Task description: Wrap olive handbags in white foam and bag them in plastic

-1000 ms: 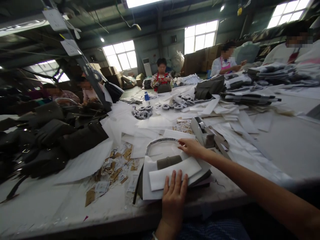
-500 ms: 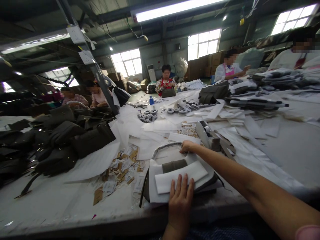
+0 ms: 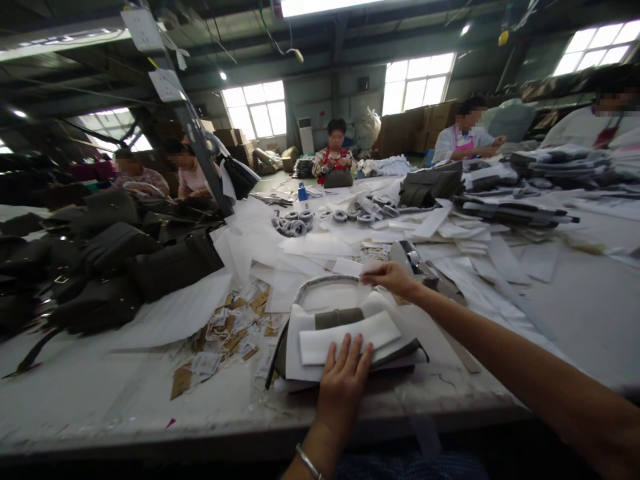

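My left hand lies flat with fingers stretched out on a white foam strip. Under the strip is a dark olive handbag, partly covered with white foam sheet and lying at the table's front edge. Its handle arches away from me and looks wrapped in pale material. My right hand is beside the handle's right end, fingers pinched on a thin white foam piece. Just behind that hand stands a grey tape dispenser.
Paper tags with strings are scattered left of the bag. A heap of dark bags fills the far left. Grey rolled rings and loose foam sheets lie farther back. Several co-workers sit around the table.
My right hand has lifted slightly and shifted right from the handle, and a thin white piece now shows at its fingers. My left hand stays flat on the strip; the view has shifted a little.
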Tool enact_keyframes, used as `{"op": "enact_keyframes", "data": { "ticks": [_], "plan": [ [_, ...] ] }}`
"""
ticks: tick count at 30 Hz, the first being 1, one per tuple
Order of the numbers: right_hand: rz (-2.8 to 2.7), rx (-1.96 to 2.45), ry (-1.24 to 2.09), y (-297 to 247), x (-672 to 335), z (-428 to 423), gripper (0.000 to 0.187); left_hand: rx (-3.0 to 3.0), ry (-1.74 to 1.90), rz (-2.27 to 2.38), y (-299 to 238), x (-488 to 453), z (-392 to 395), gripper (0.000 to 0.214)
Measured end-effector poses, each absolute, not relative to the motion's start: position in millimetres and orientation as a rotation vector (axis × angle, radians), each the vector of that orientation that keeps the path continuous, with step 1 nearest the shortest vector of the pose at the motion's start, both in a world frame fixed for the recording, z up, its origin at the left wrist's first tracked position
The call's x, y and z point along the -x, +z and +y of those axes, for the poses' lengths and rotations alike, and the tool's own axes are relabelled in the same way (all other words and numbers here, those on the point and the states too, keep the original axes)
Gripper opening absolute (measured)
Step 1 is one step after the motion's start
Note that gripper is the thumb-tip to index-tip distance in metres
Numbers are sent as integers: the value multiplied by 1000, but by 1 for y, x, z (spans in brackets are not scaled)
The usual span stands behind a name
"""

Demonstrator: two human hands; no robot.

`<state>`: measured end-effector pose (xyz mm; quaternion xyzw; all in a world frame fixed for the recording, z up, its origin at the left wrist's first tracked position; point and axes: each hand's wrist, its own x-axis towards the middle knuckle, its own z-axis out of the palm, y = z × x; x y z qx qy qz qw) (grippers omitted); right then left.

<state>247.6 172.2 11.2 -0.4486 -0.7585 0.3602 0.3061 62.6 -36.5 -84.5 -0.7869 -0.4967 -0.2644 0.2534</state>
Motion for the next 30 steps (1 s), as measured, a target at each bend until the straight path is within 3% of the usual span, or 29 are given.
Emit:
{"op": "enact_keyframes", "data": {
  "ticks": [6,9,12,18,21,24,30],
  "plan": [
    [-2235,905,774,17,-272,100,28,2191,-659,-1367,-82,-56,-21,43],
    [-2429,724,494,-3,-284,72,58,2222,-640,-1405,-81,-54,-15,45],
    [-2513,646,284,-29,-291,56,74,2266,-606,-1469,-81,-55,-14,48],
    [-2446,629,6,-72,-296,43,68,2397,-558,-1657,-68,-63,-17,59],
    [-2416,611,-8,-82,-300,42,64,2516,-511,-1761,-49,-66,-21,70],
    [-2502,607,80,-79,-305,41,73,2608,-545,-1830,-31,-72,-24,78],
    [-2642,568,296,-64,-310,42,88,2339,-732,-1991,-36,-97,-19,55]
  ]
}}
